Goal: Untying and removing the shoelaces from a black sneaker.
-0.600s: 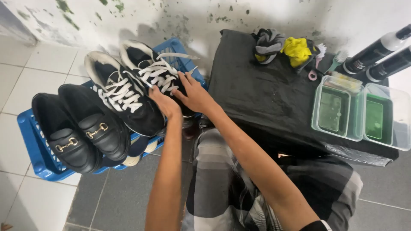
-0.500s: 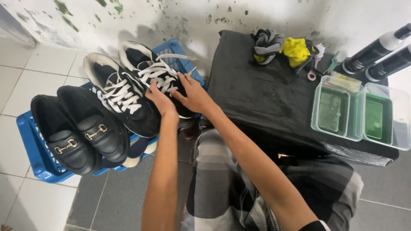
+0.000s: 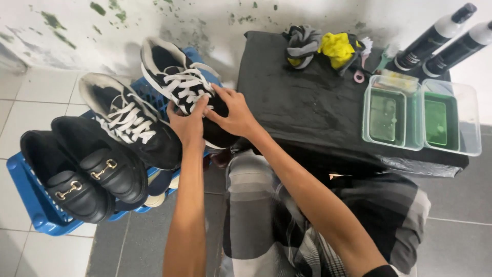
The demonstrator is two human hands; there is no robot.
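A black sneaker with white laces is held over the blue basket at 10 o'clock from the lap. The left hand is clenched on its laces; the right hand is closed over its toe. Overhang at the basket's edge is judged a risk: if either grip slackens, the sneaker could tip onto the floor or jostle the second sneaker just beside it.

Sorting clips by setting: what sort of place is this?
Probably a shoe-cleaning spot: shoes on a blue crate, two tubs of green liquid, spray bottles, and both hands on a black sneaker.
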